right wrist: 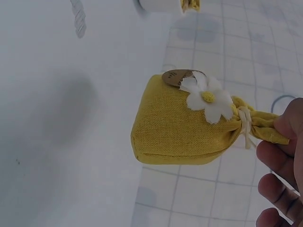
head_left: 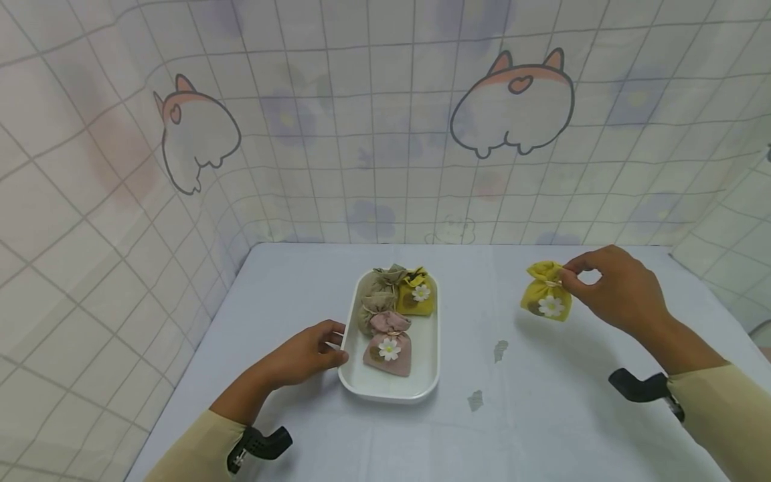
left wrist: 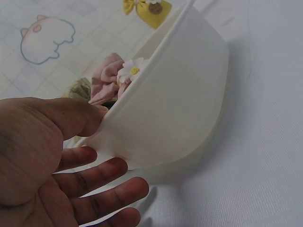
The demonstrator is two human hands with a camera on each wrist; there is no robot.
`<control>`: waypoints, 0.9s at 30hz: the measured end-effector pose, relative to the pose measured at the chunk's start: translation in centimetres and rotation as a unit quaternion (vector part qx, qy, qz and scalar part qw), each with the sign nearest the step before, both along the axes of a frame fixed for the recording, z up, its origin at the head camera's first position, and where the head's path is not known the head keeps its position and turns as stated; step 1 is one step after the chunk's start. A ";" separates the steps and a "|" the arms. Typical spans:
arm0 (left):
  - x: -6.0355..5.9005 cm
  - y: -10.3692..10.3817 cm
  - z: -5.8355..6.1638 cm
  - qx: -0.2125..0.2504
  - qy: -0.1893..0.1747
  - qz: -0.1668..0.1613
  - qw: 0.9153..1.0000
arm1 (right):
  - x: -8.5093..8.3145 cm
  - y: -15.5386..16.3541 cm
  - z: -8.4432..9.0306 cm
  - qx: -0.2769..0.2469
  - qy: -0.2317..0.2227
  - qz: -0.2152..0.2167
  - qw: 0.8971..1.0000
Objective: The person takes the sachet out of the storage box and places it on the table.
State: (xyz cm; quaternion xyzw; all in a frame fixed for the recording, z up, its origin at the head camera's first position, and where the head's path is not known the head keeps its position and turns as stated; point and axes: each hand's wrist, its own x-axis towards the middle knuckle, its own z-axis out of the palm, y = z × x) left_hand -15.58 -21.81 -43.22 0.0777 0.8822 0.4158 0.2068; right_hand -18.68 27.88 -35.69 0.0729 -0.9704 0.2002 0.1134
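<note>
Above the white tablecloth (head_left: 542, 415), the right hand (head_left: 614, 291) pinches a yellow daisy sachet (head_left: 547, 292) by its tied neck; the left hand (head_left: 304, 355) grips the white tray (head_left: 391, 391), whose olive sachet (head_left: 378, 294) is half hidden.

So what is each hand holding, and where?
The right hand pinches the yellow pouch by its tied neck, lifted off the table. The left hand holds the white tray by its rim.

yellow sachet (right wrist: 182, 125) | white daisy on front | fingers (right wrist: 277, 156) pinch tied neck | above table (right wrist: 57, 118)
</note>
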 end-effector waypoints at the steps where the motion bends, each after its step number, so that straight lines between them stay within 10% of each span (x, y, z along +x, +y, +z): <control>1: 0.0 0.0 0.0 0.000 0.000 -0.001 1.000 | 0.0 0.1 0.0 0.001 -0.001 -0.001 1.000; 27: 0.2 0.0 0.2 0.002 0.001 0.000 1.000 | 0.0 0.6 -0.7 -0.013 -0.004 -0.006 1.000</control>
